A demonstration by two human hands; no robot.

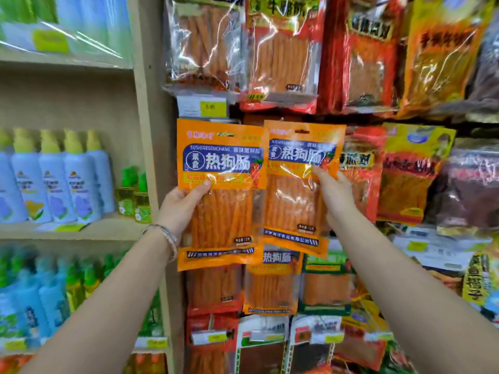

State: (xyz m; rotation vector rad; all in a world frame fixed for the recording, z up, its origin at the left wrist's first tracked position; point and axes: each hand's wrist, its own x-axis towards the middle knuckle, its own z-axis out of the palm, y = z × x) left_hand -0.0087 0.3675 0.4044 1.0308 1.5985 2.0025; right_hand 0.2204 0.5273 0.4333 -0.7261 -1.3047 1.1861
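Here, two matching orange packets are held up side by side in front of a rack of hanging snacks. The left packet reads "SUSHIREGOUCHANG" on a blue band, with "素食", "热狗肠" and "调味面制品"; its clear lower window shows long orange-red sticks packed upright. The right packet carries the same blue band and "热狗肠", partly lost in glare, and holds the same sticks. The left hand grips the left packet at its left edge, thumb on the front and fingers behind. The right hand grips the right packet at its right edge in the same way. The packets overlap slightly. Above them is a yellow price tag, its figures too blurred to read. Far left, on a shelf, stand blue bottles with yellow caps.
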